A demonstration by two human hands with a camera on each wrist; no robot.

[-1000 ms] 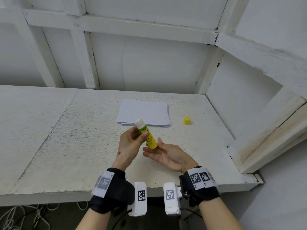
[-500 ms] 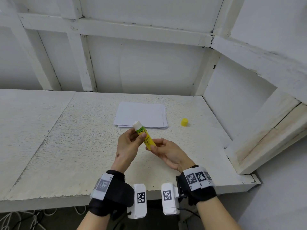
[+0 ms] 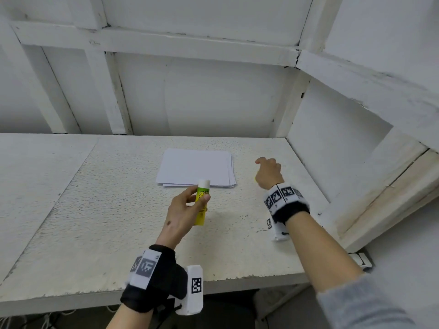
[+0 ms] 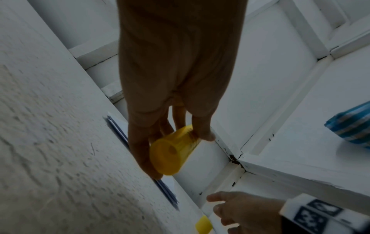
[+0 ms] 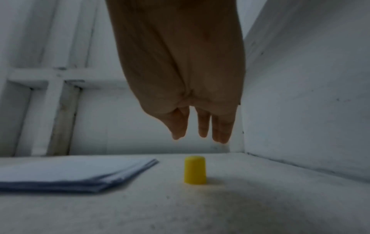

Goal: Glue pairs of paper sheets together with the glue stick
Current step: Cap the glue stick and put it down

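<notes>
My left hand (image 3: 187,207) grips the yellow glue stick (image 3: 202,200) upright above the table, its white uncapped tip up; the left wrist view shows the stick's yellow base (image 4: 172,155) between thumb and fingers. A stack of white paper sheets (image 3: 197,167) lies flat just beyond it. My right hand (image 3: 268,173) hovers to the right of the stack, fingers loose and holding nothing. In the right wrist view the yellow cap (image 5: 195,170) stands upright on the table below those fingertips (image 5: 202,133), not touched. From the head view the hand hides the cap.
The white table (image 3: 107,222) runs into a corner: a back wall (image 3: 202,96) behind the paper and a side wall (image 3: 332,150) close to my right hand. The front edge is near my wrists. A blue striped object (image 4: 352,125) sits on a ledge.
My right hand let go of the glue stick's lower end and moved right and forward to above the cap. The left hand still holds the stick, now more upright.
</notes>
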